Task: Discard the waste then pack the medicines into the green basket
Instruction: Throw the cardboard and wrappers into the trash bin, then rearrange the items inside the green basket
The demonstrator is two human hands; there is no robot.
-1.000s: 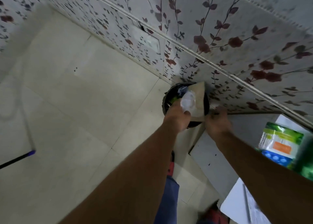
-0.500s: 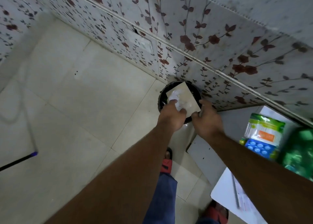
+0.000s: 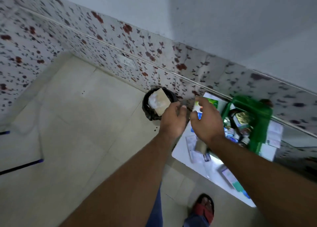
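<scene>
A small black bin [image 3: 149,113] stands on the floor by the flowered wall. A beige card and a crumpled clear plastic wrap [image 3: 158,100] lie in its mouth. My left hand [image 3: 173,120] hovers just to the right of the bin, fingers apart and holding nothing. My right hand [image 3: 205,122] is beside it over the white table's left end, fingers loosely spread and empty. The green basket [image 3: 257,123] sits on the table against the wall with several medicines inside. A green and white medicine box [image 3: 211,103] shows behind my right hand.
The white table [image 3: 181,151] carries loose medicine strips, a brown roll [image 3: 200,147] and a pack [image 3: 229,178] near its front edge. My red sandal [image 3: 204,208] is on the tiled floor below. A dark rod [image 3: 20,166] lies at the far left.
Both hands have let go of the card and plastic, which now rest in the bin. The hands have pulled back toward the table, and my view has swung right toward the basket.
</scene>
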